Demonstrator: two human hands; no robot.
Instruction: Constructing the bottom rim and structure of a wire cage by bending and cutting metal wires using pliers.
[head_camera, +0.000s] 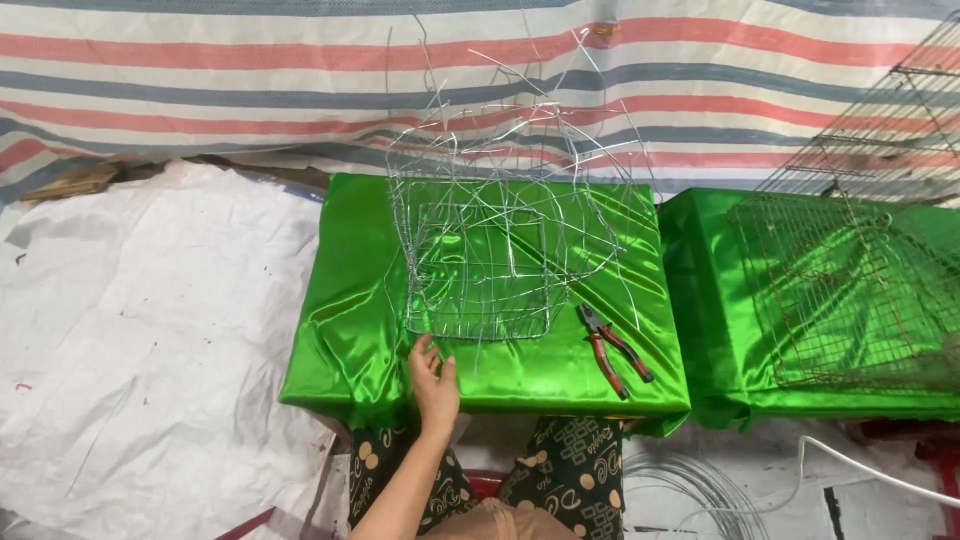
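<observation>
Left hand (433, 378) lying open, fingers spread, gripping nothing, fingertips reaching near front edge of half-woven silver wire basket frame (480, 270); right hand not showing. Frame sitting on green satin-covered table (350, 340), loose wire ends sticking upward. Judging it light, springy, easily bent, ends sharp; thicker rectangular base rim looking like safest hold. Red-handled pliers (612, 350) lying just right of frame. Rusty wire mesh cages (850, 290) resting on neighbouring green table. Striped tarpaulin (200, 80) hanging behind.

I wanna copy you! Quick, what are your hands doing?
Left hand: open, fingers at the wire basket frame's near edge on the green cloth, holding nothing.
Right hand: not in view.
</observation>
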